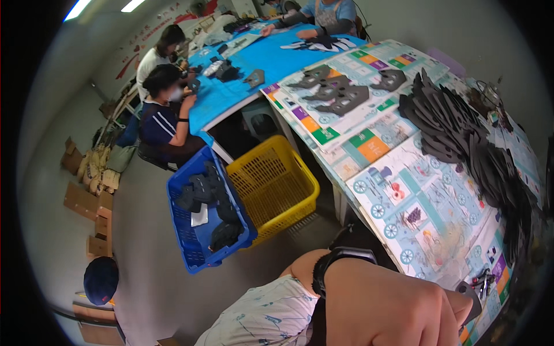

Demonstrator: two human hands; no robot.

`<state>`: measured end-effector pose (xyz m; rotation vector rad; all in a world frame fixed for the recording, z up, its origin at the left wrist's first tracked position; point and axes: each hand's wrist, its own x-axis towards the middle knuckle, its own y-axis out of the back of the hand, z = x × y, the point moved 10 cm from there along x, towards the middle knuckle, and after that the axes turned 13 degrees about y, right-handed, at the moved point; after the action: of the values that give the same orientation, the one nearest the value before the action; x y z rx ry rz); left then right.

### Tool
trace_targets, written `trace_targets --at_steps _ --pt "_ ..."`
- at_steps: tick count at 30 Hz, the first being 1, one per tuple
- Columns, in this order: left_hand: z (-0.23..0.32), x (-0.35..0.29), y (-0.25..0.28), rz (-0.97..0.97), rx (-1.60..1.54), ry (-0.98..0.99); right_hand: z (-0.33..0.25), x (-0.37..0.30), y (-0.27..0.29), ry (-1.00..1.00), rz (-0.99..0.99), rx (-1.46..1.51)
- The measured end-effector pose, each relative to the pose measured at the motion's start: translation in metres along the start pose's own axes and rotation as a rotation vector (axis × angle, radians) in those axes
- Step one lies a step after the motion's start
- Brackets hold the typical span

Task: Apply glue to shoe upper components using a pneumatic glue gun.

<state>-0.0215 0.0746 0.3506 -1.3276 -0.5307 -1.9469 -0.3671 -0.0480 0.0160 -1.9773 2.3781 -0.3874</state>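
My left hand (392,305), with a black watch (343,258) on the wrist and a white patterned sleeve (259,314), is large at the lower right. Its fingers are curled closed, mostly hidden beneath the back of the hand. A dark grey flat piece (474,305) pokes out past the fingers, apparently in their grip. Just beyond it, a small metal tool (486,281) lies on the table. My right hand is out of sight. A long overlapping pile of dark grey flat cut pieces (456,127) runs down the table's right side.
More notched grey pieces (340,95) lie on the patterned tabletop (398,213). A blue basket (184,251) with dark pieces and a yellow basket (274,173) stand left of it. People (164,118) work at a blue-covered table (259,60). Cardboard boxes (81,200) line the left wall.
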Motion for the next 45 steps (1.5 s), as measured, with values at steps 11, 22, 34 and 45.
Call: trace_targets --at_steps 11,22,34,45 --pt "-0.024 -0.011 0.010 -0.007 -0.034 0.120 0.011 0.006 0.040 0.233 -0.111 -0.409" --pt "0.059 -0.010 0.036 0.107 0.269 0.079 -0.005 0.008 0.012 0.326 -0.152 -0.428" --pt "0.082 -0.007 0.013 0.298 0.501 -0.150 0.000 0.001 0.014 0.133 -0.059 -0.206" --pt "-0.016 -0.054 0.068 0.480 0.339 0.603 0.010 0.016 0.049 0.192 0.081 0.034"
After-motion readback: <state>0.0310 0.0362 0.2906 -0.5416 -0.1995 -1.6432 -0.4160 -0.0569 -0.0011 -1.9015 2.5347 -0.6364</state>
